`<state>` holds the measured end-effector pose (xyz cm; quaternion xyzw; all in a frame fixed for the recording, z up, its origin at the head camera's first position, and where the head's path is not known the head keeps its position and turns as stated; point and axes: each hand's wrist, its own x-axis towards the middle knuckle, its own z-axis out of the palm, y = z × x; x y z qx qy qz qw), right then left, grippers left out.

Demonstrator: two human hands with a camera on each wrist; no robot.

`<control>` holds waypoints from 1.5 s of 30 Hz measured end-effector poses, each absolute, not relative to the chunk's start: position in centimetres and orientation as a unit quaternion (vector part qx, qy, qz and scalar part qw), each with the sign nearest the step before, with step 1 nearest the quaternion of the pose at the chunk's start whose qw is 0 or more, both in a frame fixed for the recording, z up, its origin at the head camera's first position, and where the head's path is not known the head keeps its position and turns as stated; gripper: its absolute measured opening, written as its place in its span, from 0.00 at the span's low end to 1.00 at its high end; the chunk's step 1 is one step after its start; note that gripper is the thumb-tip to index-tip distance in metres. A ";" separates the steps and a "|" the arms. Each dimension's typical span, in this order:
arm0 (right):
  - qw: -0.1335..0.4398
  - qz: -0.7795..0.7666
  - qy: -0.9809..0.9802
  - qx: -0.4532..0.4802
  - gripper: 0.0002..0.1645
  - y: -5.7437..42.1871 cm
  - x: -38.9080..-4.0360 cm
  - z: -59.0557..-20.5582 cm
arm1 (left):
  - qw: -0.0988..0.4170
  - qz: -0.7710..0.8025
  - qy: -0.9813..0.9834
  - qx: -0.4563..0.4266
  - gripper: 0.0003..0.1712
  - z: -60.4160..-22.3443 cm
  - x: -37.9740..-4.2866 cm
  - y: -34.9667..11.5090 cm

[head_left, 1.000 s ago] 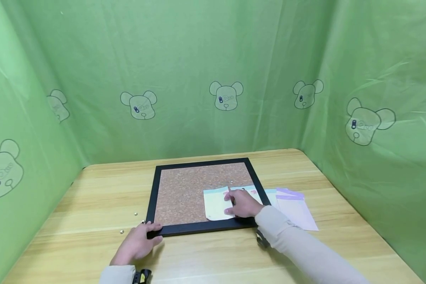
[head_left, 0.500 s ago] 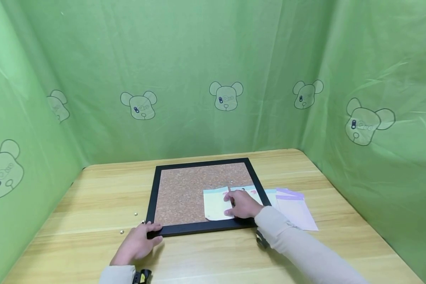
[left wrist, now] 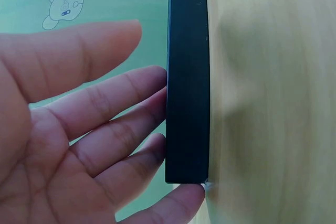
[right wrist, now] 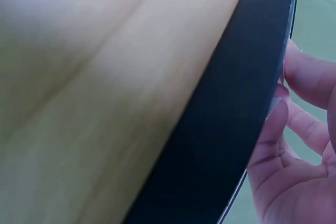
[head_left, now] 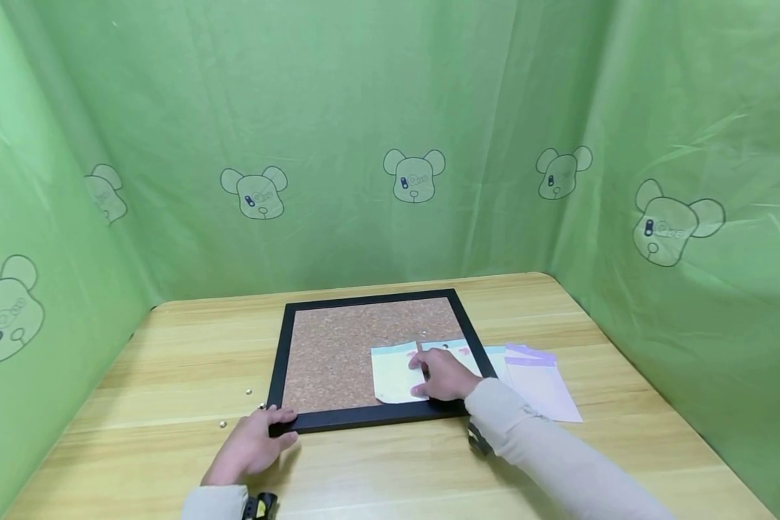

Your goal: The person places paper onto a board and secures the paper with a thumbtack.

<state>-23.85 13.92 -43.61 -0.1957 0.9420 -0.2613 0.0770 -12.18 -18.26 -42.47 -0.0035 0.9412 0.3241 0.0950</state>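
A corkboard (head_left: 338,354) in a black frame lies on the table. On its lower right part is a cream note sheet (head_left: 390,375) with a pale blue top band. My right hand (head_left: 448,372) holds this sheet near its right edge, thumb and fingers bent; the frame hides some fingertips in the right wrist view. A second, similar sheet (head_left: 460,350) lies to the right, partly under the hand. My left hand (head_left: 253,440) rests at the frame's near left corner, and its fingers touch the black frame (left wrist: 188,77) along its outer side.
Lilac-topped sheets (head_left: 546,393) lie on the table right of the board, overlapping a blue-topped one (head_left: 497,359). Small silver studs (head_left: 223,425) lie left of the board, and a tiny shiny piece (head_left: 423,333) sits on the cork. A green curtain (head_left: 338,245) stands behind the table.
The cream sheet and my right hand have shifted very slightly to the left. My left hand stays at the frame's corner.
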 end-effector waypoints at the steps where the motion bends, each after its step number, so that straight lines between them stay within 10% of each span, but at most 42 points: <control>1: 0.077 -0.262 0.942 -0.196 0.24 13.9 -23.9 -43.7 | 0.096 0.325 0.941 -0.005 0.20 -42.5 -12.2 -18.3; 45: 0.077 -0.257 0.945 -0.190 0.22 13.8 -24.1 -43.9 | 0.098 0.320 0.942 -0.012 0.20 -42.7 -12.3 -18.1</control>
